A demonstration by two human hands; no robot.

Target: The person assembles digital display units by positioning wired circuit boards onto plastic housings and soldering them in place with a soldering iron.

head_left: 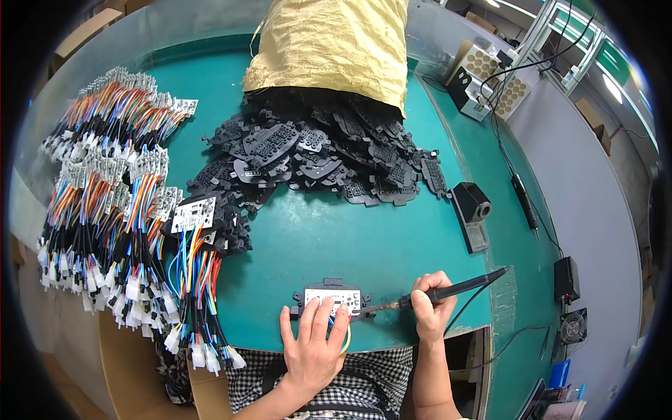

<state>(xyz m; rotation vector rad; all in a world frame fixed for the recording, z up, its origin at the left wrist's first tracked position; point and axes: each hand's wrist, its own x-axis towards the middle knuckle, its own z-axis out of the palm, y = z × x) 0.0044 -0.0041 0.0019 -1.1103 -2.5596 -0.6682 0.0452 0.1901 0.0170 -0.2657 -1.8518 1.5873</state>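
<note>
A white circuit board (343, 295) sits on a black plastic part (334, 283) near the table's front edge. My left hand (313, 346) lies over the board's lower side with its fingers spread, pressing on it. Coloured wires (346, 340) come out beside that hand. My right hand (430, 308) is closed round the black handle of a soldering iron (458, 288). The iron points left, and its tip reaches the right end of the board. Whether the tip touches the board cannot be told.
Bundles of wired boards (133, 210) cover the left side. Black plastic parts (308, 157) spill from a yellow sack (329, 49) at the back. A black iron stand (470, 217) is on the right, with a small fan (573, 326) and cables beyond.
</note>
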